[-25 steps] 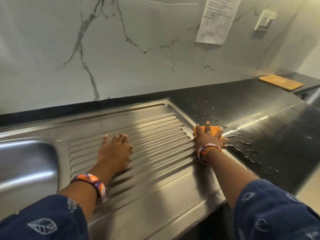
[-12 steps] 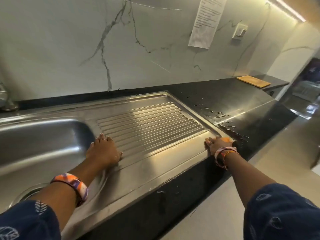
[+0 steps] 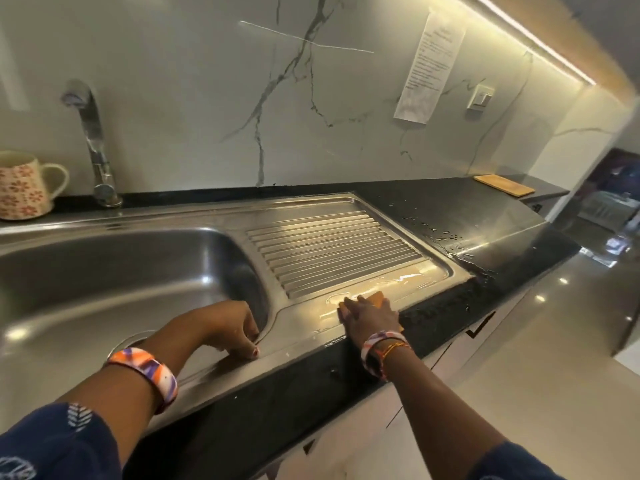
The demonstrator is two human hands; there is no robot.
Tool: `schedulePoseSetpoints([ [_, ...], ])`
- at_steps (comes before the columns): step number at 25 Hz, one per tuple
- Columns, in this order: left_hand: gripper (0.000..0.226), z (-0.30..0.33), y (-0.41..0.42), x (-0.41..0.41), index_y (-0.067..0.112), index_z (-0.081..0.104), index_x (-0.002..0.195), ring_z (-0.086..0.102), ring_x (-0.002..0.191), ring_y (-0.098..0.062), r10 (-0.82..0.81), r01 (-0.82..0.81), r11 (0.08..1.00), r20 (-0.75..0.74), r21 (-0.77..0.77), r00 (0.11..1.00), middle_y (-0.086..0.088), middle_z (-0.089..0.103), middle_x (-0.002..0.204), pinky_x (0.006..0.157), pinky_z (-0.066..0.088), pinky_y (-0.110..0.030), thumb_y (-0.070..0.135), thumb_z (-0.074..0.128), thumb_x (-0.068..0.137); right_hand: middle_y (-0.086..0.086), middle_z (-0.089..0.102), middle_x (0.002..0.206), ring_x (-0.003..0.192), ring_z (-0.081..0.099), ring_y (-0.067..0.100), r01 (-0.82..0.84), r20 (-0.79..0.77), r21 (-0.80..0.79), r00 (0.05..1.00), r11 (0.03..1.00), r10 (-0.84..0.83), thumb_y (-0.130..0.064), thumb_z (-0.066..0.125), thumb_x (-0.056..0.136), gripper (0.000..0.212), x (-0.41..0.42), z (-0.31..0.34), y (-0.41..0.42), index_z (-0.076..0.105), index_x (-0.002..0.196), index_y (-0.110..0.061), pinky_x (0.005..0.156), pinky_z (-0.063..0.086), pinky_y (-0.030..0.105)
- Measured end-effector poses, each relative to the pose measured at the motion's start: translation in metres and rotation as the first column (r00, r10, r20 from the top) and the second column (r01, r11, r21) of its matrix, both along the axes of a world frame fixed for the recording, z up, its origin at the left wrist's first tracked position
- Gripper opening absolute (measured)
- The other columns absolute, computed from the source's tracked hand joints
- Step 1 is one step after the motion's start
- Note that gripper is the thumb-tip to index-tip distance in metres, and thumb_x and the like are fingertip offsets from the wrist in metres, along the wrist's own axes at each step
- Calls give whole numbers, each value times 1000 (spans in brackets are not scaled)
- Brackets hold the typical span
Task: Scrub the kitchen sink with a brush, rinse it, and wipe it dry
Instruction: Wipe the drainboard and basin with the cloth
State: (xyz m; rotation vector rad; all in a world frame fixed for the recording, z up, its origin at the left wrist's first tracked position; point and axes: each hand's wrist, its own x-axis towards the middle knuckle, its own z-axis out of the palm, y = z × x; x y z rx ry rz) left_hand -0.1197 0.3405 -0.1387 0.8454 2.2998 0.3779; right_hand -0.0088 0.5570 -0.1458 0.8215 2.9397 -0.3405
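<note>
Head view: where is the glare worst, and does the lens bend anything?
Head view: the light strip under the cabinet throws bright glare on the draining board and the wet patch by the right hand; the wide lens bows the counter edge and the wall; the tap looks soft.

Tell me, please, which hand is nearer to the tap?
Left. The left hand rests on the sink's front rim beside the basin, across it from the tap; the right hand presses the orange cloth farther right.

The right hand (image 3: 369, 318) hides most of the orange cloth (image 3: 376, 298) — wall notice (image 3: 429, 65) text unreadable.
</note>
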Motion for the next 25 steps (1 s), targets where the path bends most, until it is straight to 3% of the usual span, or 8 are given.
schedulePoseSetpoints([
  [7, 23, -1, -30, 9, 7, 73, 101, 59, 60, -2, 142, -149, 981, 70, 122, 987, 4, 66, 74, 51, 46, -8, 13, 74, 80, 8, 40, 144, 138, 26, 35, -159, -21, -89, 987, 983, 157, -32, 39, 99, 37, 6, 4, -104, 49, 135, -29, 115, 21, 47],
  [10, 16, 0, -34, 13, 6, 73, 96, 55, 48, 2, 165, -172, 977, 69, 127, 984, 9, 63, 61, 49, 43, -8, 8, 72, 80, 11, 55, 129, 125, 46, 29, -225, -149, -399, 972, 889, 180, -32, 45, 97, 36, 6, 14, -133, 56, 130, -23, 109, 35, 38],
  [12, 19, 1, -33, 14, 7, 72, 100, 54, 47, 2, 139, -141, 987, 34, 72, 990, 11, 60, 62, 50, 44, -9, 10, 71, 82, 12, 65, 108, 103, 60, 24, -311, -160, -557, 950, 770, 267, -24, 57, 92, 25, 2, 30, -125, 65, 111, -11, 86, 50, 26],
  [14, 22, 3, -28, 12, 7, 72, 102, 55, 45, 2, 129, -130, 991, 34, 14, 991, 10, 61, 64, 50, 45, -9, 11, 72, 81, 25, 63, 111, 106, 61, 25, -295, -151, -721, 950, 628, 274, -11, 66, 85, 32, -1, 45, -94, 62, 110, 9, 89, 47, 23],
  [17, 29, 12, -15, 3, 6, 69, 110, 61, 61, -6, 128, -113, 982, 98, -150, 987, -4, 68, 85, 54, 53, -12, 12, 72, 82, 36, 36, 140, 118, 49, 39, -301, -372, -920, 874, 251, -312, -11, 50, 95, 57, -5, 54, -15, 25, 138, 18, 110, 27, 33],
  [20, 36, 19, 16, -9, 7, 62, 112, 62, 75, -14, 128, -116, 965, 39, -236, 991, -5, 64, 89, 58, 52, -18, 24, 72, 82, 20, 68, 97, 79, 66, 29, -305, -164, -943, 772, -131, -615, -27, 97, 21, 118, -16, 45, 79, 48, 126, 0, 84, 53, 41],
  [22, 38, 23, 42, -21, 6, 61, 109, 65, 83, -18, 179, -193, 971, -102, -144, 978, -5, 63, 89, 65, 55, -23, 32, 70, 83, 17, 68, 78, 64, 69, 27, -236, -195, -972, 740, 24, -644, -12, 96, 20, 97, -27, 46, 133, 56, 108, 4, 56, 58, 32],
  [25, 35, 25, 77, -37, 5, 61, 104, 68, 82, -21, 218, -246, 953, -162, -177, 962, -10, 67, 94, 68, 55, -24, 31, 71, 83, 14, 57, 76, 65, 57, 25, 134, -373, -809, 636, 573, -675, -25, 60, 89, 37, -52, 43, 211, 61, 102, 10, 58, 54, 28],
])
